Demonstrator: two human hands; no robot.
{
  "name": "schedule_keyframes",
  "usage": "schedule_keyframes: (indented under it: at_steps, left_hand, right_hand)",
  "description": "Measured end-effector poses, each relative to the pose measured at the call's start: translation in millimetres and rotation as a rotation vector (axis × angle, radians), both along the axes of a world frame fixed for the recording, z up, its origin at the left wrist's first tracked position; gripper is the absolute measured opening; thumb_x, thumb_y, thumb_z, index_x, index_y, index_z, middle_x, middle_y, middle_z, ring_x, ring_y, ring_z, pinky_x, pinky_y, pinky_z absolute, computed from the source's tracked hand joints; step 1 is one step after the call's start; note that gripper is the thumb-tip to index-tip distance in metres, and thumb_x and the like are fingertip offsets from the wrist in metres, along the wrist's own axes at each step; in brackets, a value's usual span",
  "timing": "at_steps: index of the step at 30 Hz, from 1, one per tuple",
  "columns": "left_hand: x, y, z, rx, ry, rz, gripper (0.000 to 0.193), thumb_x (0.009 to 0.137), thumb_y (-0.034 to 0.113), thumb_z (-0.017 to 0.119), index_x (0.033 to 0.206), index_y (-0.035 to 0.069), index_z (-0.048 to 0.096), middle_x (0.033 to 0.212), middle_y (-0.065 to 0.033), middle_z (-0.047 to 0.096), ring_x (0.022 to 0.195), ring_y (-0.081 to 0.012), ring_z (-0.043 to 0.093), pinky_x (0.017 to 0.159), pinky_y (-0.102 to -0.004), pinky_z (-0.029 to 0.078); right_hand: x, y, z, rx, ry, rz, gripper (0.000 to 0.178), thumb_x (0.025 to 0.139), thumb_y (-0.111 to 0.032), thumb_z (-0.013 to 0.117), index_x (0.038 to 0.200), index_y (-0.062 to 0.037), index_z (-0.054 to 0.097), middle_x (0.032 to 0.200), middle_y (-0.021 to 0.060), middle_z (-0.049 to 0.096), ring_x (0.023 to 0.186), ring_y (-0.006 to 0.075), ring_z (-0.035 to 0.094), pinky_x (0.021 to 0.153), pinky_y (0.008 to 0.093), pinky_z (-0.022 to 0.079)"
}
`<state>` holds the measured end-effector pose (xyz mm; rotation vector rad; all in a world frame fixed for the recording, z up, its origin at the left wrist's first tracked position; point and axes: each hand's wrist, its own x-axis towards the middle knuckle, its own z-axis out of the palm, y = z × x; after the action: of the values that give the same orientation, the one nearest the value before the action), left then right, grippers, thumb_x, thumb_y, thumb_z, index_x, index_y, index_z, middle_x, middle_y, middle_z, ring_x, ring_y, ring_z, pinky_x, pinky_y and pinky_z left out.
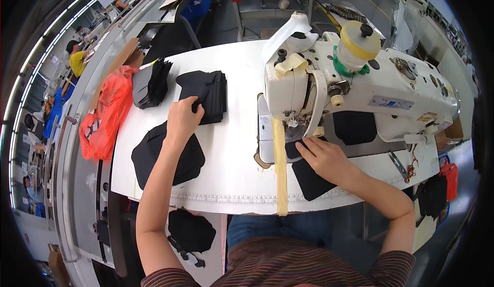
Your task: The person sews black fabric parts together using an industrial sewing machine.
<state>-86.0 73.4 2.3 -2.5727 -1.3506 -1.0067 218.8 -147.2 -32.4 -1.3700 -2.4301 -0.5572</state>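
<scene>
A stack of black fabric pieces [216,94] lies left of the sewing machine [355,81]. My left hand [183,120] is at this stack's near left edge, thumb and fingers closed on the edge of a top piece. Below that arm lies another pile of black pieces [188,161] with rounded corners. At the machine's needle area, my right hand [329,159] grips a black fabric piece [310,181], its fingertips close to the presser foot. Part of this piece is hidden under the hand. A yellowish tape strip [280,168] hangs down in front of the needle.
More black pieces [150,84] stand at the far left, beside an orange-red plastic bag [108,112]. A black piece [355,127] lies under the machine arm. Thread snips [397,163] rest at the right. Several people work far left, one in a yellow shirt [77,63].
</scene>
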Motion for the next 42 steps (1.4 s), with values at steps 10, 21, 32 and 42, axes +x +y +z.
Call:
schedule_keyframes:
  at_steps: [10,21,32,42]
  left_hand:
    - [8.0,19.9,26.1,-0.122,0.446,0.061,0.019,0.080,0.013,0.064,0.092,0.002,0.073,0.094,-0.0167,0.067,0.084,-0.0349,0.066,0.077,-0.0404,0.054]
    - [14.3,22.3,37.7,-0.247,0.154,0.053,0.016,0.083,0.010,0.066,0.092,-0.003,0.071,0.075,-0.0205,0.067,0.065,-0.0307,0.068,0.063,-0.0344,0.052]
    - [58.9,-119.2,30.3,-1.135,0.035,-0.235,0.026,0.086,0.016,0.073,0.106,-0.001,0.072,0.075,-0.0124,0.070,0.060,-0.0102,0.062,0.057,-0.0264,0.052]
    - [60.1,-105.7,-5.0,-0.136,0.270,-0.519,0.028,0.074,0.004,0.074,0.102,0.000,0.070,0.101,-0.0097,0.070,0.094,-0.0255,0.066,0.075,-0.0346,0.057]
  right_hand:
    - [9.5,18.3,-1.3,0.004,0.093,0.144,0.028,0.080,-0.007,0.062,0.106,-0.0011,0.067,0.105,0.0141,0.067,0.101,0.0237,0.066,0.078,0.0300,0.058]
    - [4.9,19.4,-5.4,0.031,0.160,0.127,0.026,0.079,-0.006,0.063,0.102,0.0039,0.065,0.104,0.0144,0.067,0.096,0.0240,0.067,0.073,0.0300,0.059]
    - [7.0,32.8,-3.9,0.054,0.155,0.125,0.025,0.077,-0.006,0.064,0.101,0.0022,0.065,0.093,0.0085,0.064,0.086,0.0196,0.065,0.066,0.0276,0.056]
    - [-1.5,41.2,-8.0,0.021,0.116,0.032,0.031,0.075,-0.006,0.065,0.104,0.0034,0.066,0.081,0.0088,0.064,0.075,0.0206,0.064,0.063,0.0294,0.056]
